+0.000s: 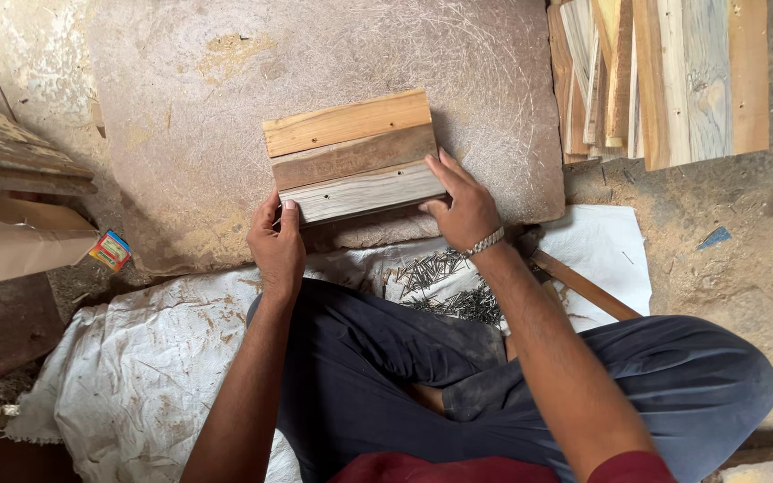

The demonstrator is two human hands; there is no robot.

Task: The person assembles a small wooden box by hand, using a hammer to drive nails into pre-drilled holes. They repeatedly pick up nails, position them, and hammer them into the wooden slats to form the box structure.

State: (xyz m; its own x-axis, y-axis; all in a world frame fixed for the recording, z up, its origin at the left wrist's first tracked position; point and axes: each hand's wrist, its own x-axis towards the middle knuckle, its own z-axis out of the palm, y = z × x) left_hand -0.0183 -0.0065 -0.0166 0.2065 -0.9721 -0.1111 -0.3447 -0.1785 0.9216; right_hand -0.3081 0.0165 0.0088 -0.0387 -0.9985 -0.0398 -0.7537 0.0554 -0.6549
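Crossed legs in dark trousers (386,376) fill the near view, resting on a white sack (136,376) on the floor. Beyond lies a flat stone slab (181,134) carrying three short wooden planks (351,154) laid edge to edge. Both hands press their side ends: the left hand (276,246) has fingers on the nearest plank's left end, the right hand (464,207) is spread open against the right. Stiff, light, rough-sawn wood, probably best gripped by the end edges. Loose nails (445,284) lie heaped below the wrist.
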